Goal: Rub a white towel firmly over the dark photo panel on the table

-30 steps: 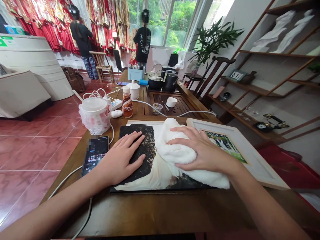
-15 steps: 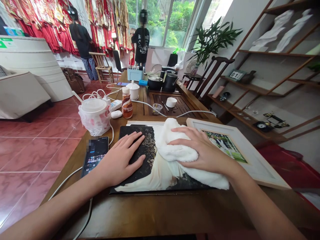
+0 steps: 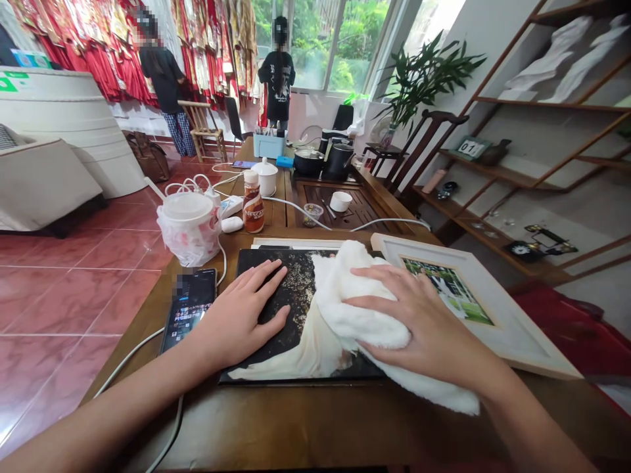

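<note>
A dark photo panel [image 3: 276, 315] showing a pale dress lies flat on the wooden table [image 3: 276, 427] in front of me. On its left part rests my left hand [image 3: 246, 312], palm down with the fingers spread. My right hand [image 3: 409, 315] grips a white fluffy towel [image 3: 345, 289] and presses it on the panel's right part. One end of the towel hangs past the panel's near right corner. Much of the panel's right side is hidden under towel and hand.
Left of the panel lie a phone [image 3: 190, 305] with a cable and a plastic-wrapped bucket [image 3: 190, 223]. Behind stand a Nescafé bottle [image 3: 253, 203] and a lidded white cup [image 3: 266, 177]. A white picture frame [image 3: 522, 328] lies at the right. Two people stand far back.
My right hand has slid the towel a little to the right and toward me across the panel. The left hand keeps its place on the panel.
</note>
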`<state>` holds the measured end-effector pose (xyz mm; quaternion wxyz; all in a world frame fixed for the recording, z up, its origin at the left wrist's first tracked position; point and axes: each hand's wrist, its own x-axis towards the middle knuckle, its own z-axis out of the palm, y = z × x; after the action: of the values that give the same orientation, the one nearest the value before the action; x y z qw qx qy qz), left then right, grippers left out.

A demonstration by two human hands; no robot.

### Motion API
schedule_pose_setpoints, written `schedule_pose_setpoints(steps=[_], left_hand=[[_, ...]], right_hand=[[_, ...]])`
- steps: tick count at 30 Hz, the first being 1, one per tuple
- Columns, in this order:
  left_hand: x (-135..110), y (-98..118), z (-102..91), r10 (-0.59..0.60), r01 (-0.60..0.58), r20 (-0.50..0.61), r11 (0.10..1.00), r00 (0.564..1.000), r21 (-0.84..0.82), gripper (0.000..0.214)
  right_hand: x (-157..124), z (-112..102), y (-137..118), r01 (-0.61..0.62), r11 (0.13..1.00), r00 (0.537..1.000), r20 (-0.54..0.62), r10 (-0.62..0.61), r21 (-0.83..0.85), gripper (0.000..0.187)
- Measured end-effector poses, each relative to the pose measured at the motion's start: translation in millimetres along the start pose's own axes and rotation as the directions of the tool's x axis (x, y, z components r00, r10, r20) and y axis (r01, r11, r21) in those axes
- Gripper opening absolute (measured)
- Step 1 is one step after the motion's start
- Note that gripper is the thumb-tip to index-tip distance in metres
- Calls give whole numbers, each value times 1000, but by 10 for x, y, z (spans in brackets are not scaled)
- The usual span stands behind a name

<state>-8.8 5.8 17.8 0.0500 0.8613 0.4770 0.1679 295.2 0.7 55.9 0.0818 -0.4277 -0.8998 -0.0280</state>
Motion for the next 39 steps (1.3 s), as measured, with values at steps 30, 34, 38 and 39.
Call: schedule_pose_setpoints(steps=[30,34,38,39], left_hand=[[7,-42,36,88,-88,1,996,996,-25,55],[8,-57,44,99,-99,-16,995,995,-17,54],[0,-37,56,74,-74,-33,997,997,-25,55],[-1,-29,57,66,-67,-37,997,997,-29,55]], right_hand=[[186,-143,-75,-20,994,984,177,0,108,24],[317,-110,-12,-38,994,988,150,23,101,25],[271,-94,-32,-34,995,991,131,21,93,25],[234,-98,-51,-27,995,991,136,14,93,25]])
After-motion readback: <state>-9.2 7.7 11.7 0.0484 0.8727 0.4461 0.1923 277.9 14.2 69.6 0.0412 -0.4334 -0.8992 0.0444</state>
